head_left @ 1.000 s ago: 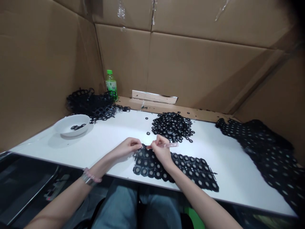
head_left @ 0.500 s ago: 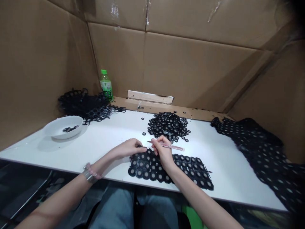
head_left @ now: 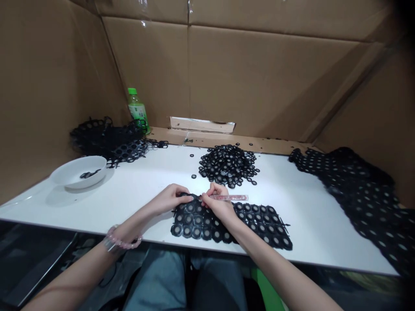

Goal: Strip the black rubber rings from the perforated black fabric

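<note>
A black rubbery sheet (head_left: 263, 226) with rows of round grey-centred rings lies flat at the table's front edge. My left hand (head_left: 169, 199) is closed at its upper left corner, pinching the edge between thumb and fingers. In my right hand (head_left: 221, 208) is a slim pen-like tool (head_left: 239, 198) with a clear, red-printed handle. Its tip points left, close to my left thumb at the sheet's top edge; the fingers partly hide it. My right hand and forearm cover some of the sheet's middle rings.
Behind the hands sits a heap of loose black rings (head_left: 227, 164). To the left are a white bowl (head_left: 81, 180) with a few dark pieces, tangled black netting (head_left: 112, 140) and a green-capped bottle (head_left: 138, 110). More ringed black sheeting (head_left: 359, 190) drapes at right. Cardboard walls (head_left: 259, 77) enclose the white table.
The tool's tip has come down from above the sheet to its top edge, beside my left thumb. My left hand keeps its pinch. The whole view has shifted slightly.
</note>
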Tool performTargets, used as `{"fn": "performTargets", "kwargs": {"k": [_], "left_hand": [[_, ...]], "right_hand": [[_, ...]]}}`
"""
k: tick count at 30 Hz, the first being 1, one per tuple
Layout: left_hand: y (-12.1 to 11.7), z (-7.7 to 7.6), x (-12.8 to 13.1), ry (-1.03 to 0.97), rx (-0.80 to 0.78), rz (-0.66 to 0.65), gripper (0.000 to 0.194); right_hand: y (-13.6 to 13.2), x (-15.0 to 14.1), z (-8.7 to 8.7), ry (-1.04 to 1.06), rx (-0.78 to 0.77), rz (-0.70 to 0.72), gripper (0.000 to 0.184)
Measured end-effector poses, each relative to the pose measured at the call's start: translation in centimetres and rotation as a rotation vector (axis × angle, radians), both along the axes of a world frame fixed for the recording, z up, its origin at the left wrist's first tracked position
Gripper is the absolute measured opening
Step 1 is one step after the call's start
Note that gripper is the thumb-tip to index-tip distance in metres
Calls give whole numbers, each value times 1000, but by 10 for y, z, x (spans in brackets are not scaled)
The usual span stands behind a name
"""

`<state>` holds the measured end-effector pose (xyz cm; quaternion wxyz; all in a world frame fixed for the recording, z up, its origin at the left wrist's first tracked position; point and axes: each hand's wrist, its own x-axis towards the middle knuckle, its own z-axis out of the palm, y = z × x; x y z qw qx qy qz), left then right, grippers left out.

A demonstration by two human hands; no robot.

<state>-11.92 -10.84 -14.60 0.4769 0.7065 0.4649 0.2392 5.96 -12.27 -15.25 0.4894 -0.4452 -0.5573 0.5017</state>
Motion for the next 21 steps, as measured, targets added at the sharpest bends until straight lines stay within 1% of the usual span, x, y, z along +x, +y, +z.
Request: {"fn": "performTargets", "kwargs": {"k": [7,9,12,14,16,18,21], "left_hand": [[-1,1,1,-16,15,7,27],[-2,0,2,-13,26,10,27],[-3,-1,3,-15,42,26,27],[-4,0,4,-49,28,22,26],[-4,1,4,-102,-6,2,25],[-4,4,4,-138,-48,-21,23],[-2,10,5,-89,-108,-51,20]], "right_hand": [[1,-1,0,-54,20,17,20],[0,-2,1,-105,61,17,20],[-2,-4,3,-207,166,-4,21],[-3,-6,3,-262,226,-12,22],[-3,-7,2,-279,247,-16,21],[-1,-5,1,-210,192,-18,21],[4,4,1,85,20,-51,22]]}}
